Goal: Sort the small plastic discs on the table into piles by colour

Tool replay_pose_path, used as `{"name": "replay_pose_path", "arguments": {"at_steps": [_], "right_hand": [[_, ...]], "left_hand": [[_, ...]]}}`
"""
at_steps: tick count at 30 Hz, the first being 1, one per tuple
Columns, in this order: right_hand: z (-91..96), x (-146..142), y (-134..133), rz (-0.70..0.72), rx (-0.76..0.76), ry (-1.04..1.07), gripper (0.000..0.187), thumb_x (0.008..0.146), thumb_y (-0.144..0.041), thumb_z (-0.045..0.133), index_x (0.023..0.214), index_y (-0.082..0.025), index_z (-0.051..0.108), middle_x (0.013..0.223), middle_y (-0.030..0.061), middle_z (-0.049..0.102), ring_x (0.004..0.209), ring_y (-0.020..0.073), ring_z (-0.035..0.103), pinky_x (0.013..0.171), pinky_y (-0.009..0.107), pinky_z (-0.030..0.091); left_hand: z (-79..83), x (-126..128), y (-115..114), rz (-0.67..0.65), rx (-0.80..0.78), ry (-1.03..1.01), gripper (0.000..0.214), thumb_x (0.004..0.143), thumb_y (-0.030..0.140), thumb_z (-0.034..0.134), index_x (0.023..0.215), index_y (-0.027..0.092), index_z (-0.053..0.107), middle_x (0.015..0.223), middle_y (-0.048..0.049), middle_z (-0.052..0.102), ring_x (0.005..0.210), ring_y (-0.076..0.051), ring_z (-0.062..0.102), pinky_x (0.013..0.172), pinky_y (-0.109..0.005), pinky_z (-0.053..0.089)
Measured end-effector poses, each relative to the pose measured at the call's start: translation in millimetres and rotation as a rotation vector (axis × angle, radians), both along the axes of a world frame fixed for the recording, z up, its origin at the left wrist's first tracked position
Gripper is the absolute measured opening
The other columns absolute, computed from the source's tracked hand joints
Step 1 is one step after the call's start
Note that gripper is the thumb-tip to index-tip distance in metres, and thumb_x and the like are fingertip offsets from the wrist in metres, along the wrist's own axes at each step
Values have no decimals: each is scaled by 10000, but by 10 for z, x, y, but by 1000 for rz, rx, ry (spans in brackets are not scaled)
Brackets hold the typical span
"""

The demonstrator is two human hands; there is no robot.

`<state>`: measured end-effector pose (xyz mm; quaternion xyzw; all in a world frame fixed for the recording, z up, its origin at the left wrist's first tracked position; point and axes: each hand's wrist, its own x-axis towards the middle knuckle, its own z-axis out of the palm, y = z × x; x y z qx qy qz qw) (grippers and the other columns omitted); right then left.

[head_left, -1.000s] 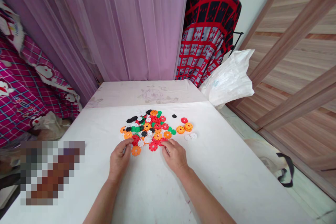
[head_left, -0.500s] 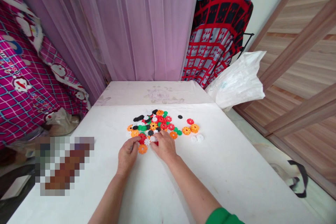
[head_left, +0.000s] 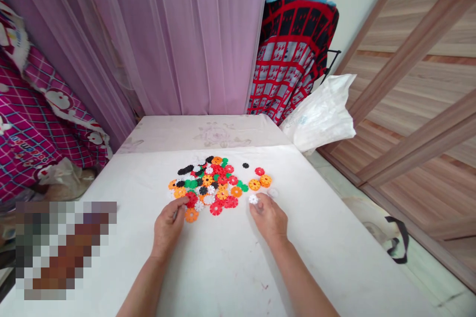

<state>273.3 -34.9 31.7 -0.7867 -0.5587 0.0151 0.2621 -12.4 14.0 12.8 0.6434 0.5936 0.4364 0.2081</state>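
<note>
Right grip [head_left: 271,217] pinches white disc [head_left: 253,199]; cloth [head_left: 327,242] stretches rightward to table edge [head_left: 357,223].

1. One left hand [head_left: 170,225], one right hand [head_left: 270,219], one white-covered table [head_left: 223,272].
2. One heap of notched plastic discs [head_left: 207,181], too overlapped to count.
3. Right of it, one black disc [head_left: 246,165], one red disc [head_left: 259,171], at least two orange discs [head_left: 254,184].
4. At least one white disc [head_left: 253,199], right hand.

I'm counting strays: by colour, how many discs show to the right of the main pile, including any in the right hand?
Black disc: 1
Red disc: 1
Orange discs: at least 2, possibly stacked
White discs: at least 2, one in the right hand, one beyond it
Total: at least 6
</note>
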Motion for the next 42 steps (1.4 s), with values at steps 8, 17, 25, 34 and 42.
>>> {"name": "replay_pose_path", "arguments": {"at_steps": [8,17,25,34,42], "right_hand": [[77,272,9,-140,-153,-35,228,871,-321,556,1064,-246,650,690,-35,667,634,128,585,561,252,265],[-68,237,-65,-89,-41,-125,209,869,-279,521,984,-223,686,694,-10,689,614,120,576,566,252,254],[-16,208,-143,-41,-139,-158,206,884,-236,497,828,-228,696,741,-2,703,597,100,543,559,257,214],[3,220,-95,-65,-178,-149,229,896,-242,507,995,-255,713,799,7,724,615,104,556,562,256,221],[-50,185,-110,-11,-104,-129,206,885,-236,503,892,-238,709,748,2,710,618,115,565,569,243,255]], "left_hand": [[-16,-20,10,5,-5,17,351,818,446,485,963,234,724,1033,-50,747,989,-233,685,920,-386,534],[11,-44,17,-5,-24,38,380,816,472,473,969,215,709,1042,-70,742,993,-235,681,954,-401,516],[18,-38,8,-7,-19,24,362,814,459,479,954,221,712,1042,-60,743,996,-232,681,948,-390,520],[-21,-47,17,-6,-6,12,365,812,452,490,966,211,718,1031,-65,744,987,-235,682,948,-399,519],[-10,-9,-1,28,-14,-37,346,810,445,498,952,219,718,1028,-56,744,992,-233,680,936,-393,522]]}}
